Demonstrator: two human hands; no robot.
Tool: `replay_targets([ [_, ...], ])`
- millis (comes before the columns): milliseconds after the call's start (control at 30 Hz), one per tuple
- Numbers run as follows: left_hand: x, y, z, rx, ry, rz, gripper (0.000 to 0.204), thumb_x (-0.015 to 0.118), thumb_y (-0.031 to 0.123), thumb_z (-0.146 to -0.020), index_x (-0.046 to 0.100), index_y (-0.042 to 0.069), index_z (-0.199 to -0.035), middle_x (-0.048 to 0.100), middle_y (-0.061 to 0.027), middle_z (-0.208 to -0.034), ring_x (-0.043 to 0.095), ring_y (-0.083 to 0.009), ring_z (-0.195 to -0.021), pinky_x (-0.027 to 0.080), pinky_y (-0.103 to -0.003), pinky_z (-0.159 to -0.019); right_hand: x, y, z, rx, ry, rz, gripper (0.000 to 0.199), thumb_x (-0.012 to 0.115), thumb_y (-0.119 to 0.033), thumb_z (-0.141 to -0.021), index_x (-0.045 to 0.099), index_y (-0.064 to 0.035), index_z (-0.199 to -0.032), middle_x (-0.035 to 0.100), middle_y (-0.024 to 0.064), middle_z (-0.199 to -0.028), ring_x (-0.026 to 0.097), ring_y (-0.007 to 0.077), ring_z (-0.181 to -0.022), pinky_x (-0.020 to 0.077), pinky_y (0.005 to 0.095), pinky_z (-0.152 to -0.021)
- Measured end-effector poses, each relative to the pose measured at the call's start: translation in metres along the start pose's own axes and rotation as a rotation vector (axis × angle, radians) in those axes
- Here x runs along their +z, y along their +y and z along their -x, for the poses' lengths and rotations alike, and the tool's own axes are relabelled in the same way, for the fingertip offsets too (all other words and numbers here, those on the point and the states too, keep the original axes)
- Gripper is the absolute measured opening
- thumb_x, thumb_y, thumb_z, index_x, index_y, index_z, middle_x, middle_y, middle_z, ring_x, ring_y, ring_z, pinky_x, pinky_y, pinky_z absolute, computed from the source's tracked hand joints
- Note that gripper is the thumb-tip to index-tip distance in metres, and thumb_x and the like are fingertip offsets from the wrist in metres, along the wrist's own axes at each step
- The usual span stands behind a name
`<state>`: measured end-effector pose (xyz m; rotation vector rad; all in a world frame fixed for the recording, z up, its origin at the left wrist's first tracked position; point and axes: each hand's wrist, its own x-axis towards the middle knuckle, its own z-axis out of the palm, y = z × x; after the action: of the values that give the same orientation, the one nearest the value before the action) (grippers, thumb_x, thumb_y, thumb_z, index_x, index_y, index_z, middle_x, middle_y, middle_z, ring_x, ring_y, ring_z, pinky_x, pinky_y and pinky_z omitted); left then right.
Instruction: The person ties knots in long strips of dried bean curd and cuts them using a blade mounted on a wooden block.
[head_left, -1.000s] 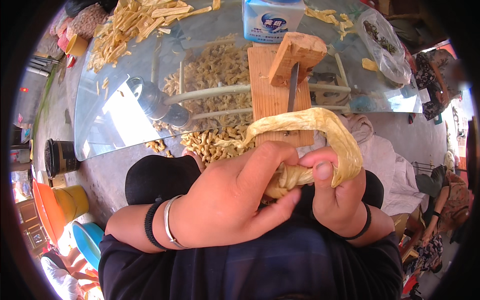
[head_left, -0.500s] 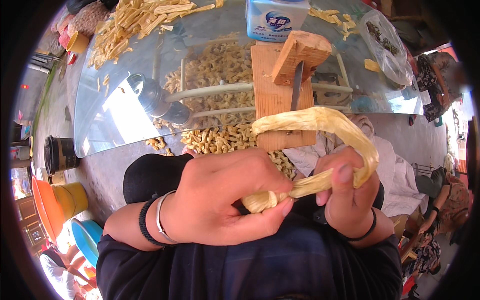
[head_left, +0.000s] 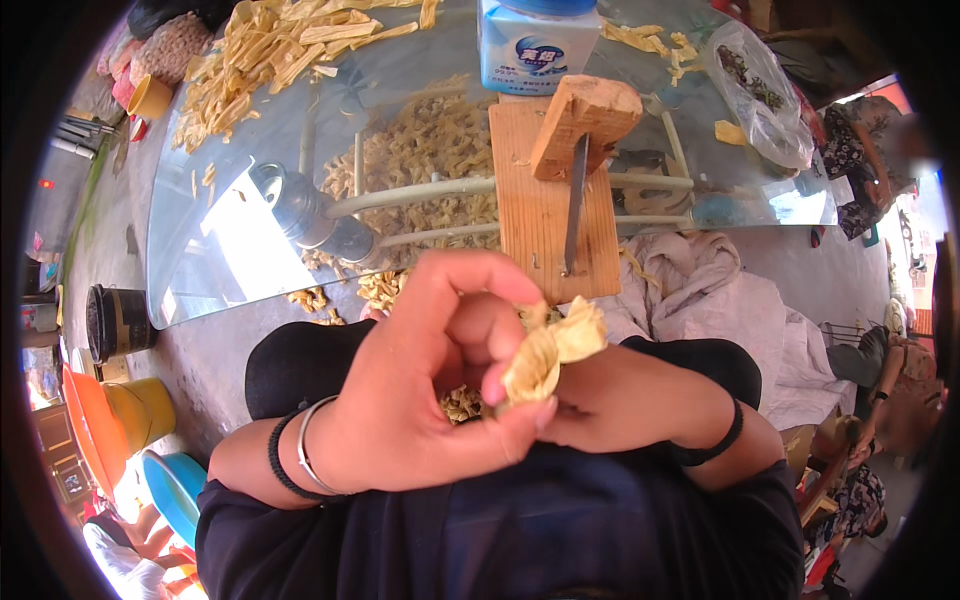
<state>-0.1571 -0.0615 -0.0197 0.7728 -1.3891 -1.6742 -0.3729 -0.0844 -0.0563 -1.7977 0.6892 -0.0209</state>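
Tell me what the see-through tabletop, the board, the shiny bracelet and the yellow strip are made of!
Tabletop: glass, smooth and glossy; it's see-through and glares brightly.
Board: bare wood, seemingly unvarnished; grain lines show.
Bracelet: probably polished metal; it gleams silver.
Yellow strip in the left hand: thin, wrinkled, dull sheen; perhaps hide or bean-curd skin, I can't tell.

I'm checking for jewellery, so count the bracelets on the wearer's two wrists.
3 in view. Next to the left hand, on its wrist: a black cord and a silver bangle. Next to the right hand: a black band. Others could be hidden underneath.
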Motion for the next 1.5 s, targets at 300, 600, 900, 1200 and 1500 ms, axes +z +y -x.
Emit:
replay_targets([
  [300, -0.002, -0.015, -0.021, 0.052, -0.017, -0.285, 0.039, 0.071, -0.005, -0.084, 0.045, 0.004, -0.111, 0.050, -0.0045, -0.095, 0.049, -0.0070, -0.081, 0.043, -0.023, -0.074, -0.040, -0.014, 0.015, -0.125, 0.496, -0.001, 0.030, 0.061, -0.029, -0.096, 0.059, -0.0036, -0.081, 0.056, 0.0045, -0.065, 0.052, 0.0126, -0.054, 0.0400, 0.0262, -0.050],
  [600, -0.005, -0.004, -0.026, -0.138, 0.177, 0.007, 0.014, 0.064, 0.006, -0.088, 0.054, 0.001, -0.096, 0.051, -0.0006, -0.083, 0.045, -0.0039, -0.067, 0.035, -0.019, -0.057, -0.037, -0.016, 0.021, -0.145, 0.564, -0.224, 0.037, 0.057, -0.022, -0.098, 0.057, -0.0043, -0.066, 0.054, 0.0019, -0.055, 0.053, 0.0119, -0.049, 0.0415, 0.0274, -0.048],
  [900, -0.009, -0.013, -0.045, 0.002, 0.149, -0.437, 0.017, 0.063, 0.011, -0.094, 0.057, -0.002, -0.104, 0.060, -0.0068, -0.088, 0.056, -0.0089, -0.072, 0.042, -0.021, -0.061, -0.049, -0.008, 0.006, -0.145, 0.780, -0.113, 0.015, 0.074, -0.014, -0.085, 0.066, -0.0045, -0.094, 0.063, -0.0007, -0.076, 0.056, 0.0044, -0.065, 0.0433, 0.0206, -0.059],
  [1200, -0.019, -0.019, -0.064, 0.083, 0.298, -0.634, 0.012, 0.063, 0.010, -0.095, 0.057, 0.001, -0.101, 0.060, 0.0000, -0.079, 0.051, -0.0029, -0.070, 0.040, -0.018, -0.061, -0.055, 0.011, -0.014, -0.126, 0.999, -0.311, 0.011, 0.067, -0.011, -0.091, 0.063, -0.0020, -0.096, 0.063, -0.0019, -0.079, 0.055, 0.0049, -0.069, 0.0444, 0.0206, -0.060],
  [1500, -0.025, -0.030, -0.064, 0.025, 0.351, -0.724, 0.012, 0.060, 0.010, -0.097, 0.057, 0.000, -0.103, 0.057, 0.0013, -0.078, 0.051, -0.0049, -0.069, 0.042, -0.021, -0.060, -0.060, 0.017, -0.009, -0.082, 0.965, 0.119, 0.013, 0.069, -0.013, -0.087, 0.065, -0.0017, -0.092, 0.065, 0.0087, -0.082, 0.061, 0.0161, -0.069, 0.0478, 0.0260, -0.064],
])
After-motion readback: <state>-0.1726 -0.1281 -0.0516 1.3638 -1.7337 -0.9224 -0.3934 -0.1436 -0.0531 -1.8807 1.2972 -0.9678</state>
